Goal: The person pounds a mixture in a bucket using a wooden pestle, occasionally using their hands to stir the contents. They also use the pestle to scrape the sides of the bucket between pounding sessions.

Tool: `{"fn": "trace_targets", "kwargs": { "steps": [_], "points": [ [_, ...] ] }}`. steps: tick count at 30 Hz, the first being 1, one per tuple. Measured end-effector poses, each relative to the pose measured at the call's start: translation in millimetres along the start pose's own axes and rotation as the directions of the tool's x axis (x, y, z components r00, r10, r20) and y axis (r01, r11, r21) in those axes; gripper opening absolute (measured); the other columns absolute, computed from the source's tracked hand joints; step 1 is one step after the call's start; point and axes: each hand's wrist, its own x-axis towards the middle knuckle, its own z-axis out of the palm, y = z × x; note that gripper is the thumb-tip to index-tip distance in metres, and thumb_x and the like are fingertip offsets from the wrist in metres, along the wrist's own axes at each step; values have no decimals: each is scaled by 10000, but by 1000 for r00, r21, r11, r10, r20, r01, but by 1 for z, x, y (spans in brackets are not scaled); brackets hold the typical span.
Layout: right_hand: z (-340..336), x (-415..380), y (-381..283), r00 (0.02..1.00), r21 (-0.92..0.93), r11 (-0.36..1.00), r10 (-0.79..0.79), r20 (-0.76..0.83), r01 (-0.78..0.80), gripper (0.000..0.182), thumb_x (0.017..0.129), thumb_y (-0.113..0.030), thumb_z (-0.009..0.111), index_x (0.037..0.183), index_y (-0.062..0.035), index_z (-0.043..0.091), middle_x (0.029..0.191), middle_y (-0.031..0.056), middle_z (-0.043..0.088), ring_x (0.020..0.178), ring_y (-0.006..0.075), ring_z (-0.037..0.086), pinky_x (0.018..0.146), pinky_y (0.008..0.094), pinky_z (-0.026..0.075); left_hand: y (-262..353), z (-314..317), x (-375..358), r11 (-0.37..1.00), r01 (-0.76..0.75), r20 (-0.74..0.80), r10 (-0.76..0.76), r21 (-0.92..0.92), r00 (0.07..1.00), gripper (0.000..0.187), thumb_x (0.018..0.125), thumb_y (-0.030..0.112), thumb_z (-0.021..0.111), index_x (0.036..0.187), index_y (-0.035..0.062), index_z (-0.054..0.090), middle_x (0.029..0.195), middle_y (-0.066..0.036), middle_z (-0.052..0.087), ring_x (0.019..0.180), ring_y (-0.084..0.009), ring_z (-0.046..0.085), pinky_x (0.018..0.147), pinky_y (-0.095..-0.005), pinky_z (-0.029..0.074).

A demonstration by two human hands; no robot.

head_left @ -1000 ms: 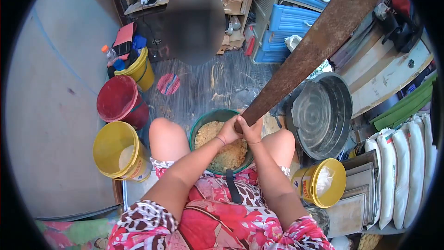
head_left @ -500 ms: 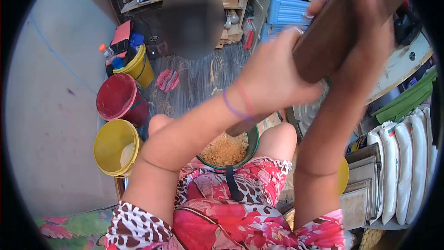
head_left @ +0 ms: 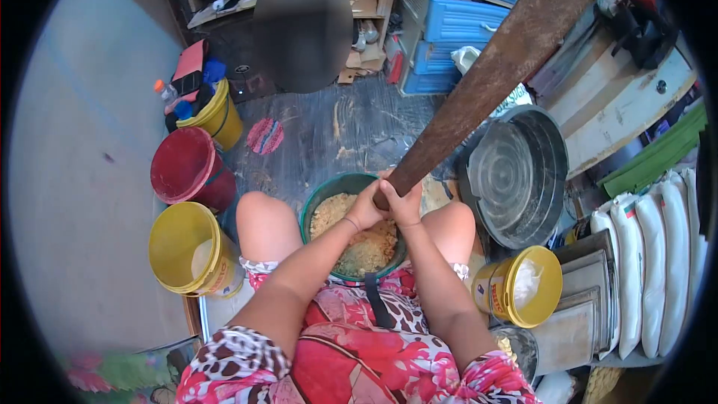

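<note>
A long, thick wooden pestle point(head_left: 493, 67) slants from the upper right down to the middle of the head view. My left hand point(head_left: 364, 209) and my right hand point(head_left: 405, 205) are side by side, both closed around its narrower part. They are over a green bucket point(head_left: 306, 217) between my knees. Coarse, crumbly tan stuff point(head_left: 366, 254) fills part of the bucket, with a paler patch toward the near side. My hands hide the pestle's lower end.
On the left stand a red bucket point(head_left: 161, 172) and a yellow bucket point(head_left: 157, 258). To the right are a large black basin point(head_left: 552, 179), a yellow bucket point(head_left: 490, 284) holding a white bag, trays point(head_left: 568, 329) and white sacks point(head_left: 639, 269). Blue drawers point(head_left: 464, 22) stand at the back.
Both hands have come down from high at the upper right to just over the green bucket, bringing the pestle down with them. The black basin and right yellow bucket now show.
</note>
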Motion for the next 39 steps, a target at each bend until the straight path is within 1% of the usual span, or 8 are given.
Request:
{"fn": "trace_targets", "kwargs": {
  "steps": [3,6,10,12,19,24,30,39],
  "points": [
    [-7,4,-3,998,24,1000,-2,69,0,240,751,-155,732,874,-11,584,860,56,609,867,169,591,820,326,465,34,-7,-4,1000,12,84,-11,-18,996,742,630,32,738,1291,83,403,1184,-56,536,1085,-170,508,925,-314,424],
    [-4,-1,1,1000,-16,1000,3,-2,-3,246,751,-152,731,884,-11,581,855,59,607,870,181,590,822,330,464,29,-1,-7,998,16,0,-16,-64,1000,747,625,15,721,1295,84,399,1180,-53,534,1088,-166,507,924,-314,427],
    [-2,-1,-3,999,71,997,8,49,-12,243,746,-142,732,887,-14,581,861,63,605,878,188,587,827,328,460,22,-6,-6,997,-6,62,10,-72,998,746,622,9,713,1295,83,399,1175,-54,539,1095,-170,507,928,-314,424],
    [-6,0,4,997,34,999,-11,78,9,477,702,-188,792,1028,-33,480,912,49,593,855,144,569,783,298,467,13,-6,-4,998,-27,83,31,-48,996,752,617,0,708,1297,81,396,1179,-48,534,1096,-165,503,933,-311,419],
    [1,-5,-6,996,93,995,-43,75,36,403,704,-138,781,984,-33,511,856,52,613,807,148,594,748,295,481,28,-7,-8,992,-40,90,51,-116,995,822,612,-8,691,1356,91,355,1206,-44,516,1104,-152,488,944,-300,405],
    [3,-8,-24,997,73,997,-16,78,10,268,734,-151,738,895,-13,574,864,55,595,836,157,572,783,295,458,38,-6,-10,977,-80,86,98,-197,991,828,626,-14,673,1375,102,339,1200,-51,524,1096,-150,494,938,-297,406],
    [2,-8,-17,998,151,989,-6,65,-4,308,714,-124,770,914,-24,559,867,50,609,816,148,589,746,293,474,36,-6,-10,987,-38,94,53,-155,994,825,626,-1,670,1376,99,340,1192,-58,529,1095,-157,496,934,-297,407],
    [0,-10,-16,999,149,989,-12,38,6,315,721,-96,758,947,-23,551,883,54,604,831,150,588,764,291,473,35,-5,-10,990,-82,87,93,-115,992,840,620,4,673,1382,110,334,1192,-68,531,1097,-165,498,928,-298,411]
  ]
}}
